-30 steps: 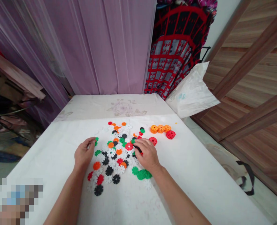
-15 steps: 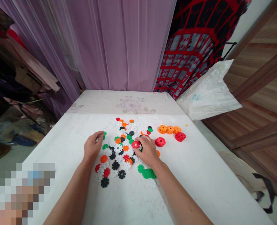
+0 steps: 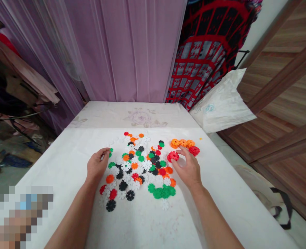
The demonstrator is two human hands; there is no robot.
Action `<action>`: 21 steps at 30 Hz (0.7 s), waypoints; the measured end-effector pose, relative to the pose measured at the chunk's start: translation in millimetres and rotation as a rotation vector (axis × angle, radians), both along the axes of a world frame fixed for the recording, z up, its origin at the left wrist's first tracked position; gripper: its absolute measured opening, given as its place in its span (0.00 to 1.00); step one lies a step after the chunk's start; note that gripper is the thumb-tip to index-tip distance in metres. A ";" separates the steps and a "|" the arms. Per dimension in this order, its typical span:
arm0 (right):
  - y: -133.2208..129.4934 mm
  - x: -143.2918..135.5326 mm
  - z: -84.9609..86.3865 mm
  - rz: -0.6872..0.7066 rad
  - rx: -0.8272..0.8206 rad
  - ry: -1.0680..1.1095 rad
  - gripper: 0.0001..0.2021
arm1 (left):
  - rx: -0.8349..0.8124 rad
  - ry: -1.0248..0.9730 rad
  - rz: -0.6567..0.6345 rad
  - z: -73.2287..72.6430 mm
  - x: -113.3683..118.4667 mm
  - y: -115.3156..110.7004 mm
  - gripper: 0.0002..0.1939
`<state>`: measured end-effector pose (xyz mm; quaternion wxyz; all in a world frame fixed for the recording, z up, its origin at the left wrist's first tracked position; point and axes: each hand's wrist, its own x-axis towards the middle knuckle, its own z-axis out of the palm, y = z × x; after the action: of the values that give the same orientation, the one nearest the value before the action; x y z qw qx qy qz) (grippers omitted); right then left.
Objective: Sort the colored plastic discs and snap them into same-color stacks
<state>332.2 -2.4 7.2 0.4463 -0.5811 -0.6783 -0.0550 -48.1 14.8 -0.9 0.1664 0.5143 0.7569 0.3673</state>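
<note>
My right hand (image 3: pixel 188 167) is at the right of the scattered pieces, thumb and fingers around a red notched plastic disc (image 3: pixel 174 156) that meets a red stack beneath it; where one ends and the other begins is hard to see. My left hand (image 3: pixel 98 165) is closed in a pinch at the left edge of the pile, with green notched discs (image 3: pixel 111 151) at its fingertips. Between the hands lie many loose notched discs, white (image 3: pixel 147 165), black (image 3: pixel 123 185), orange (image 3: pixel 110 178), red and green.
Orange stacks (image 3: pixel 183 143) and another red stack (image 3: pixel 194 151) sit beyond my right hand. A cluster of green discs (image 3: pixel 162 192) lies nearer me. The white-covered table (image 3: pixel 140 228) has a white bag (image 3: pixel 220 107) at its right and a purple curtain (image 3: pixel 127 52) behind.
My right hand has carried a red disc from the middle of the pile rightward to the red stack. My left hand stays beside the green discs. The view has shifted slightly.
</note>
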 end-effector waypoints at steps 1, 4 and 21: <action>-0.3 1.6 -2.3 0.000 0.003 -0.012 0.24 | -0.003 -0.004 0.002 0.6 0.2 0.0 0.19; 0.3 1.0 -7.1 0.002 0.001 -0.025 0.23 | -0.006 -0.011 0.002 1.4 0.6 0.2 0.19; 4.0 -1.8 -16.5 -0.022 -0.066 -0.028 0.25 | 0.006 -0.027 0.023 2.9 -0.7 -0.4 0.19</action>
<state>330.5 1.6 -9.3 0.4166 -0.6022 -0.6795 -0.0456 -48.7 14.4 1.9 0.1709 0.5012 0.7592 0.3784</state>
